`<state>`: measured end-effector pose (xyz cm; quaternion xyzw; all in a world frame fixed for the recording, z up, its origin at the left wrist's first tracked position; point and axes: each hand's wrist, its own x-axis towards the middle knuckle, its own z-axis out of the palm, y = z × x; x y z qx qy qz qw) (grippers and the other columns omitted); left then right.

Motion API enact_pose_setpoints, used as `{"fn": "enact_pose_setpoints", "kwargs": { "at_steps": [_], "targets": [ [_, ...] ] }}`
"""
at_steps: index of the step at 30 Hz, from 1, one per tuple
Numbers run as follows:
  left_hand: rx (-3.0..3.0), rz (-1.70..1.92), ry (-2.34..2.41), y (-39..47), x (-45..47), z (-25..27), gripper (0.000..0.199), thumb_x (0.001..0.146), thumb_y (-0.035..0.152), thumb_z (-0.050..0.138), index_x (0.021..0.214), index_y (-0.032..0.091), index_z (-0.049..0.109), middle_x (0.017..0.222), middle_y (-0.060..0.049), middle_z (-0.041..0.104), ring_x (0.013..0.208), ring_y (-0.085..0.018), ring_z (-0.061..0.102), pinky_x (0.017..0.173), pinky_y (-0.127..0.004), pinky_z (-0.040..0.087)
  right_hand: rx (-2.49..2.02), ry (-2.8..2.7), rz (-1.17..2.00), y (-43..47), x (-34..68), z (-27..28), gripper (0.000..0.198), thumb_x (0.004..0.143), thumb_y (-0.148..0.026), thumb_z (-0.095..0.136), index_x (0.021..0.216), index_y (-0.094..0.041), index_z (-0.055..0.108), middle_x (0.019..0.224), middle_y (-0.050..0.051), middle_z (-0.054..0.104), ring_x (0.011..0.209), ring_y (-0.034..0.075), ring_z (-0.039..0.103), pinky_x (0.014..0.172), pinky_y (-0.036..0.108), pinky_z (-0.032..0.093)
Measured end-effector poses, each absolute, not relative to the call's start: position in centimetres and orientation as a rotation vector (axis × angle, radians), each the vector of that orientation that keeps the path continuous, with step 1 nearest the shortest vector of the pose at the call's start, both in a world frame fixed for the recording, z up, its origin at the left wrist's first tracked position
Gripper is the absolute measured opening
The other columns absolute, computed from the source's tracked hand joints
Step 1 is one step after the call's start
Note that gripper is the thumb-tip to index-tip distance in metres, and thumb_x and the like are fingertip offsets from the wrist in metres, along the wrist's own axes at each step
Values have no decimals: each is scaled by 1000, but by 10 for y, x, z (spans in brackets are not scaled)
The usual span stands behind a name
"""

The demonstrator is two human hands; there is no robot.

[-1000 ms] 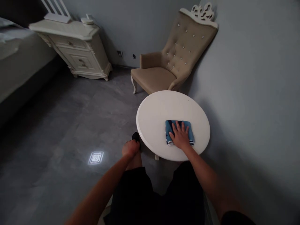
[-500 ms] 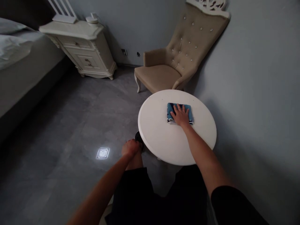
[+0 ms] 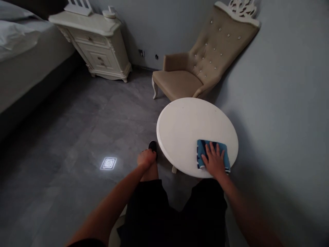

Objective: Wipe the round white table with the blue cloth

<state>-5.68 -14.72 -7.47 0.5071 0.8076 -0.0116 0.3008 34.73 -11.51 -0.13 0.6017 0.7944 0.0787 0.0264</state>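
A folded blue cloth [image 3: 222, 150] lies near the front right edge of a round white table [image 3: 185, 127]. My right hand [image 3: 213, 161] presses flat on the cloth, fingers spread. My left hand [image 3: 146, 158] rests closed on my left knee, just left of the table, holding nothing that I can see.
A beige tufted armchair [image 3: 203, 61] stands behind the table against the grey wall. A cream nightstand [image 3: 100, 44] and a bed [image 3: 23, 58] are at the far left. A bright square light patch [image 3: 108, 163] lies on the grey floor. My dark shoe [image 3: 153, 146] is by the table's edge.
My right hand has drawn the cloth back from the table's far middle to its near right edge. My left hand has stayed on the knee.
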Motion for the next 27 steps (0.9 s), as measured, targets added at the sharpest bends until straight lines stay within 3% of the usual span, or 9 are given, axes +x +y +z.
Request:
{"fn": "enact_pose_setpoints", "kwargs": {
  "at_steps": [5,10,14,19,27],
  "targets": [
    [1344,-45,2133,-148,-57,-73,53,112,43,43,123,12,84,132,-27,82,123,-39,80,99,-44,60,1559,2737,70,-167,264,-4,69,114,-53,51,176,-22,50,189,12,25,175,52,12,136,84,12],
    [1354,-50,2096,-150,-59,-69,48,113,43,46,121,14,84,130,-24,83,120,-36,80,98,-40,60,1279,2907,-231,-136,162,9,74,111,-65,56,177,-30,49,191,5,21,176,51,9,138,83,4],
    [1364,-32,2066,-151,-61,-69,43,108,50,60,126,19,84,132,-21,84,124,-37,80,98,-39,59,1177,2963,-359,-69,95,14,71,110,-64,58,173,-31,53,190,3,25,176,49,9,138,83,1],
    [1262,-101,2131,-142,-60,-76,60,113,54,38,116,17,86,126,-24,84,120,-41,81,98,-46,61,1217,3004,-373,34,40,17,62,112,-61,57,162,-25,64,185,7,38,175,48,10,135,86,-7],
    [1288,-115,2108,-131,-64,-81,56,113,50,38,112,24,87,121,-17,87,115,-38,82,92,-42,59,1534,2891,-326,212,51,26,63,117,-62,42,156,-19,67,176,12,51,168,47,19,131,87,-10]
  ]
}}
